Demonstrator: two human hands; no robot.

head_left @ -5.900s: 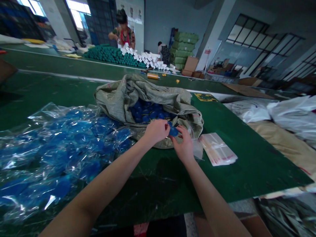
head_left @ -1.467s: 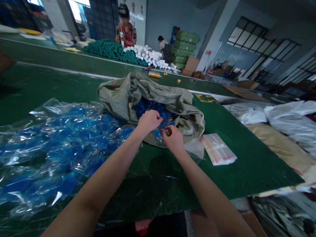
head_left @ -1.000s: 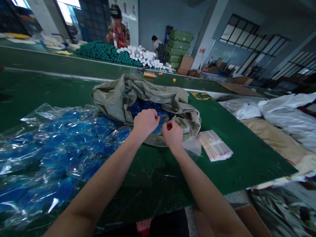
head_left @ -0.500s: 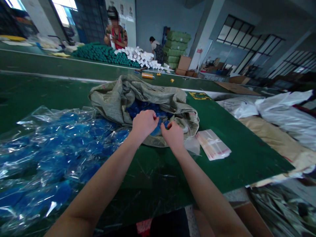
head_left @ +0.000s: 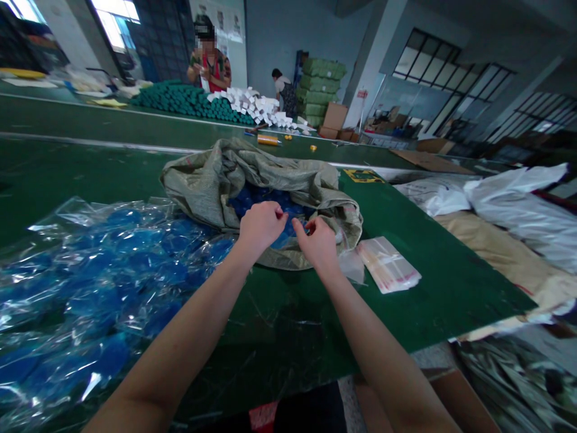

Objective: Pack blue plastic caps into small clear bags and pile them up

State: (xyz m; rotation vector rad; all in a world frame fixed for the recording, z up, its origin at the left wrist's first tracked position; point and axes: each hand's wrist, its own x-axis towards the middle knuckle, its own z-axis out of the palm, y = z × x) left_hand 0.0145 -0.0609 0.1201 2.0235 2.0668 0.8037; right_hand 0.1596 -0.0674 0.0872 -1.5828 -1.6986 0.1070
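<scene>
A grey-green woven sack (head_left: 193,186) lies open on the green table (head_left: 288,313), with blue items (head_left: 256,195) inside. My left hand (head_left: 264,224) is over the sack's opening, its fingers closed in a pinch. Close to its right, my right hand (head_left: 318,240) has thumb and fingers bent together at the near rim. Whatever is between the fingertips is too small to make out. Blue pieces in clear bags (head_left: 99,264) cover the table on the left. Right of the sack lies a stack of clear plastic bags (head_left: 390,264).
Behind, a person (head_left: 210,66) stands at a pile of green rolls (head_left: 180,101) and white pieces (head_left: 252,105). An orange roll (head_left: 269,140) lies beyond the sack. White sacks (head_left: 518,192) are at the right, beyond the table's edge.
The view has shifted very slightly. Both hands keep almost the same closed pose over the sack, and the person behind has moved their hands a little.
</scene>
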